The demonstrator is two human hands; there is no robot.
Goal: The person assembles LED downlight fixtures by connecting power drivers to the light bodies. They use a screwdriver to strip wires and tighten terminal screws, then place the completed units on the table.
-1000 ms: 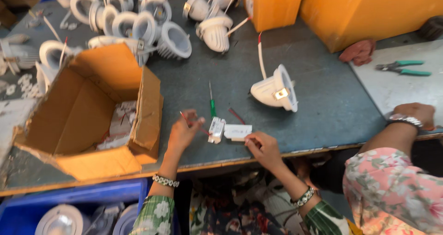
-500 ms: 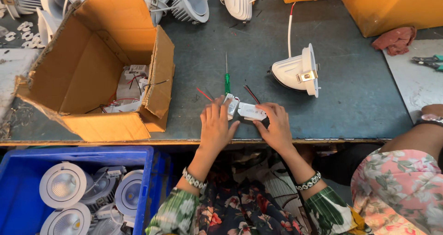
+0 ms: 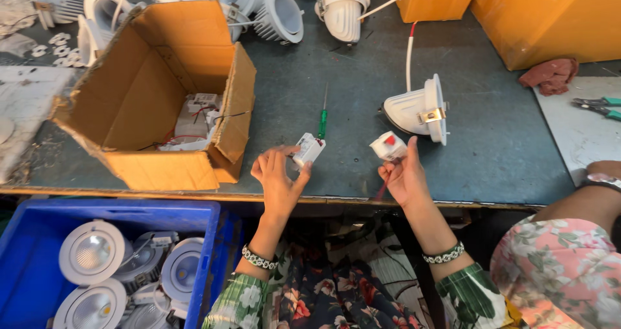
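My left hand point(image 3: 278, 177) holds a small white driver box point(image 3: 308, 150) between thumb and fingertips, just above the table's front edge. My right hand point(image 3: 404, 174) grips a second small white piece with a red mark point(image 3: 388, 145) and a thin red wire hanging below it. The two pieces are apart, about a hand's width between them. A green-handled screwdriver point(image 3: 322, 119) lies on the dark table point(image 3: 323, 64) just beyond my left hand. A white downlight housing point(image 3: 417, 109) with a white cable lies on its side beyond my right hand.
An open cardboard box point(image 3: 162, 83) with wired parts stands at the left. Several white housings point(image 3: 278, 12) line the far edge, beside orange boxes point(image 3: 537, 12). A blue crate point(image 3: 39, 238) of finished lights sits below left. Another person's arm point(image 3: 582, 200) rests at right, near green pliers point(image 3: 598, 106).
My hands held the white pieces together at the table's edge; they have now drawn apart, one piece in each hand. The view has also shifted closer.
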